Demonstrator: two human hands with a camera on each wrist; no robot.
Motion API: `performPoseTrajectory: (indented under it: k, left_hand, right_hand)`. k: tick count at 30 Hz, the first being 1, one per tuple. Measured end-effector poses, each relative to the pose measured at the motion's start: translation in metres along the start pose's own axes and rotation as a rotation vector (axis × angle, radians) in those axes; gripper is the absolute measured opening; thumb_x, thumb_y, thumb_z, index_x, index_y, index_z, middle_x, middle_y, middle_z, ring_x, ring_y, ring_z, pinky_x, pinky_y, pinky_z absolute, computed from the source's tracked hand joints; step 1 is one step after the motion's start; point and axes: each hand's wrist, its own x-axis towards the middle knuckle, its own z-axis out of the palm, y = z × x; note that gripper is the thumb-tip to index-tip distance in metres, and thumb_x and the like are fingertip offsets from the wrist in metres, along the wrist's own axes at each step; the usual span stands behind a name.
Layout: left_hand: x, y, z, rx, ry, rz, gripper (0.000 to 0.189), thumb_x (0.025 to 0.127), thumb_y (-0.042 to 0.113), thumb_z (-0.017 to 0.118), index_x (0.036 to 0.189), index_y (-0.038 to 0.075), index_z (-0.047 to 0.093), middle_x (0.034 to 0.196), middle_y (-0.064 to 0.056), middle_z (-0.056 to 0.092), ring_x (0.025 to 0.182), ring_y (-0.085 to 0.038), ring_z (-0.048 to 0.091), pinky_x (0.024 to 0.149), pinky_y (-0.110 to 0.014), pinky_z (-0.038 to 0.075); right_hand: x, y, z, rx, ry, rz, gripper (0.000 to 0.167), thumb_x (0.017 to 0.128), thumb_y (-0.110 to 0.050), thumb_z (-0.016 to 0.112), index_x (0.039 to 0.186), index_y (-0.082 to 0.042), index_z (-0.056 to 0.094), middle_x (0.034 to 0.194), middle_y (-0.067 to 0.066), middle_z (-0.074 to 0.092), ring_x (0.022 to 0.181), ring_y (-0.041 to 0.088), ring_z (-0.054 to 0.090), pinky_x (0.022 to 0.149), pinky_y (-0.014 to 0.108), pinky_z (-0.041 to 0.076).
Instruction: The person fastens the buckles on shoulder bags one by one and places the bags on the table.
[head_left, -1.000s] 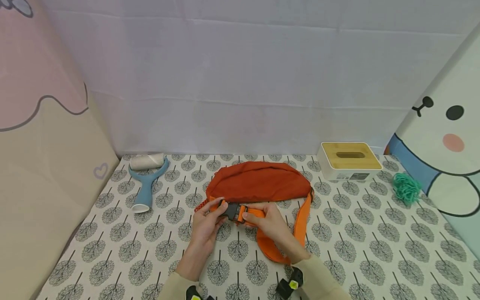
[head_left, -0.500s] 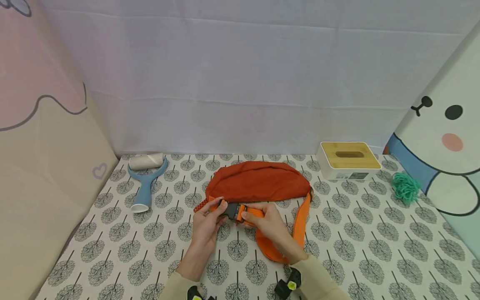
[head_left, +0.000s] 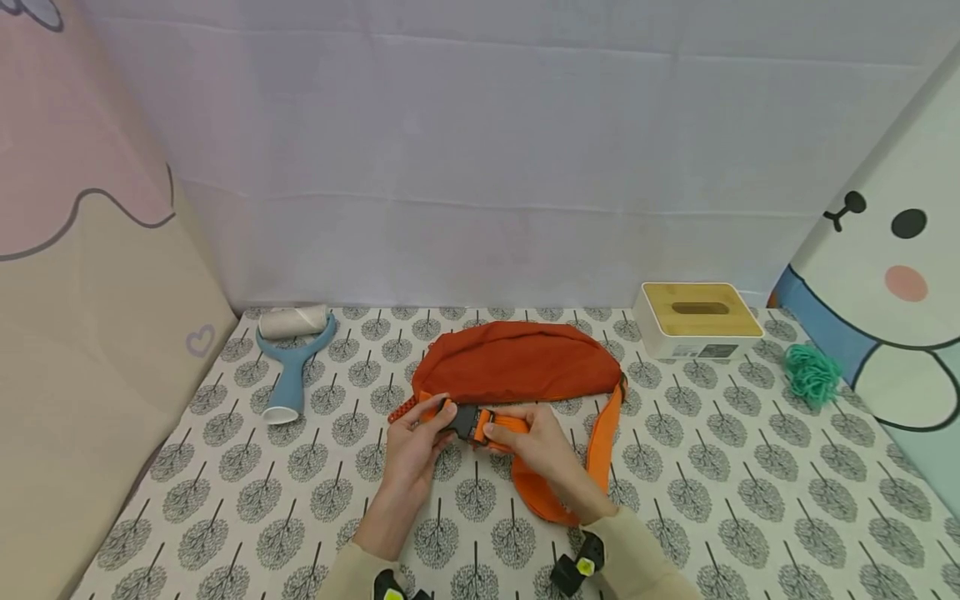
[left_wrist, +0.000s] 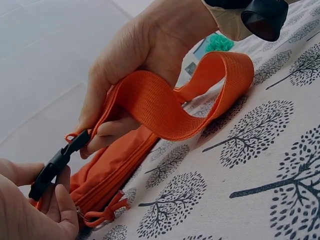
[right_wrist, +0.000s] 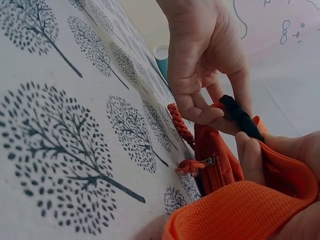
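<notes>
A red-orange waist bag [head_left: 517, 367] lies on the patterned cloth, its orange strap [head_left: 602, 446] looping down to the right. Just in front of it is a black side-release buckle [head_left: 459, 423], its two halves joined as far as I can see. My left hand [head_left: 411, 446] pinches the buckle's left end between thumb and fingers. With the right hand [head_left: 542, 440] I grip the orange webbing by the buckle's right end. In the left wrist view the strap [left_wrist: 160, 107] curls in a loose loop under the right hand. A zipper pull [right_wrist: 192, 166] hangs from the bag in the right wrist view.
At the back left lies a blue-handled lint roller [head_left: 292, 367]. A white tissue box [head_left: 699, 325] with a wooden lid stands at the back right, and a bundle of green yarn [head_left: 812, 377] is near the right edge. A pale curtain [head_left: 480, 167] closes off the back.
</notes>
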Motion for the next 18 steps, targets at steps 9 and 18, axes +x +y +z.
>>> performPoseTrajectory:
  k: [9,18]
  left_hand:
    - [-0.001,-0.0003,0.0011,-0.013,0.012,-0.002,0.044,0.09,0.007,0.07,0.13,-0.005,0.057,0.11,-0.009,0.06,0.073,-0.007,0.061,0.063,-0.018,0.052]
    - [-0.0007,-0.0019,0.0043,-0.057,0.04,0.014,0.044,0.088,0.005,0.071,0.128,-0.007,0.057,0.11,-0.011,0.058,0.067,-0.005,0.059,0.061,-0.017,0.051]
  right_hand:
    - [0.0001,0.0006,-0.0007,0.009,-0.009,-0.01,0.04,0.095,-0.007,0.063,0.129,0.012,0.055,0.112,0.028,0.066,0.089,0.037,0.07,0.078,0.041,0.058]
    - [0.0011,0.0044,0.0036,0.046,0.026,0.005,0.036,0.093,-0.005,0.064,0.125,0.011,0.06,0.107,0.026,0.068,0.086,0.035,0.07,0.076,0.038,0.059]
